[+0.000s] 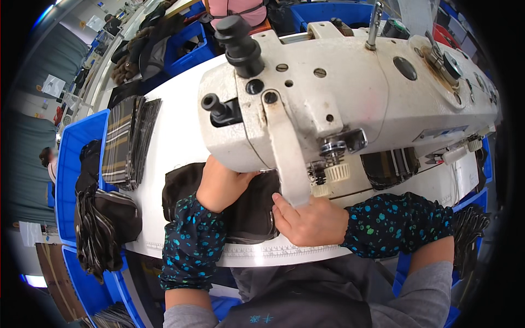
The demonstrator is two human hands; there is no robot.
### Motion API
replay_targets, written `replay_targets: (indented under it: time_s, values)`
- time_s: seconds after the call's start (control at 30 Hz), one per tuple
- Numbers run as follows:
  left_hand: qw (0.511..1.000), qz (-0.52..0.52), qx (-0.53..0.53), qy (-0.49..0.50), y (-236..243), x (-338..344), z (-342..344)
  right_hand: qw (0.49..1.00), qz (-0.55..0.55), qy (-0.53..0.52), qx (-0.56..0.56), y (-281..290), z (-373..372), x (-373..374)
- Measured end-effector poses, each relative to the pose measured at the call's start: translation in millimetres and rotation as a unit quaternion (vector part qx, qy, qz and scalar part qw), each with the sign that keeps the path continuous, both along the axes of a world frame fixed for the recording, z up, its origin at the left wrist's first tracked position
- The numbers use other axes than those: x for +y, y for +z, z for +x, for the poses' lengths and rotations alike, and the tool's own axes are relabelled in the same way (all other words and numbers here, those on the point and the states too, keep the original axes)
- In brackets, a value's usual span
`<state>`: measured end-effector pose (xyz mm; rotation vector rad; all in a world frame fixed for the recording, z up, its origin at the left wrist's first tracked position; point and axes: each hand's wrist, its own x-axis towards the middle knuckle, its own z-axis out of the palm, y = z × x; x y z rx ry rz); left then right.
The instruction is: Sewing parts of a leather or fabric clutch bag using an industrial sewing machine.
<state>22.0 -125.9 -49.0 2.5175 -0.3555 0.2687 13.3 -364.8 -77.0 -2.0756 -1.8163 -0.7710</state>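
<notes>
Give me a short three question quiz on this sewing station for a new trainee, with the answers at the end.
1. True or false: both hands, left hand and right hand, rest on the dark fabric piece under the sewing machine.
2. Multiple choice: the stack of plaid fabric lies A) to the person's left, B) to the person's right, C) on the machine.
3. What colour is the bin at the table's left edge?

Key: 1 true; 2 A; 3 blue.
</notes>
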Motion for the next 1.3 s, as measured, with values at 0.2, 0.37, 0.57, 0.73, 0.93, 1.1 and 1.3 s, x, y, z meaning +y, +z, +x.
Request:
replay_targets:
  time_s: [0.2, 0.37, 0.57, 0.73, 0.93, 1.1, 1.3]
  values:
    - [0.997, 0.052, -0.040, 0.045, 0, -11, 0, 1.000, -0.009, -0.005, -0.015, 5, -3, 1]
    - [0.998, 0.038, -0.022, 0.051, -4, -7, 3, 1.000, -0.010, -0.003, -0.022, 7, -3, 0]
    - [0.996, 0.059, -0.031, 0.066, -8, -11, 5, 0.999, -0.015, -0.007, -0.030, 8, -3, 0]
    - [0.992, 0.086, -0.063, 0.062, -15, -10, 5, 0.999, -0.006, -0.006, -0.037, 5, -2, 2]
    - [0.985, 0.120, -0.051, 0.108, -10, -17, 0, 1.000, 0.001, -0.001, -0.023, 4, -2, 1]
    - [0.997, 0.061, -0.037, 0.026, -19, -8, 4, 1.000, -0.015, -0.007, 0.011, 2, -8, -1]
    - [0.999, -0.006, -0.032, -0.010, -14, -20, 3, 0.999, -0.032, -0.030, 0.001, 3, -16, -6]
